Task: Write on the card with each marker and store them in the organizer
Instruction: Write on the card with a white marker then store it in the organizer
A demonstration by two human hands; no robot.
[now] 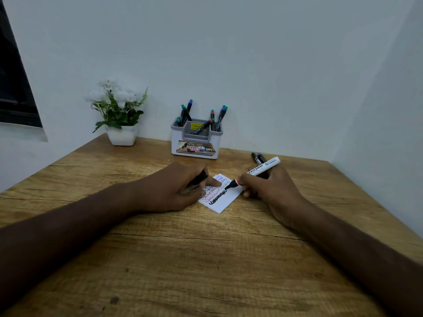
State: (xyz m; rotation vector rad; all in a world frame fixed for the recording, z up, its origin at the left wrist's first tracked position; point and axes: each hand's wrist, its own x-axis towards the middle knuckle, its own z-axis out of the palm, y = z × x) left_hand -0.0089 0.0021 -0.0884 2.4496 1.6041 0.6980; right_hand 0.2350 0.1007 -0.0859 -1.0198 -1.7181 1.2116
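Observation:
A white card point(225, 200) lies on the wooden table point(206, 259), covered with red, blue and green writing and a thick black scribble. My right hand point(267, 188) grips a white whiteboard marker point(263, 168), its black tip touching the card at the end of the scribble. My left hand point(183, 187) rests on the card's left side, a fingertip pressing the card, and it holds a black marker cap point(200, 178). The white and grey organizer point(196, 143) stands at the back with several markers upright in it. Two more markers point(258, 157) lie behind my right hand.
A white pot of white flowers point(120, 115) stands at the back left by the wall. Walls close the table at the back and on the right. A dark window frame point(13, 88) is at the far left.

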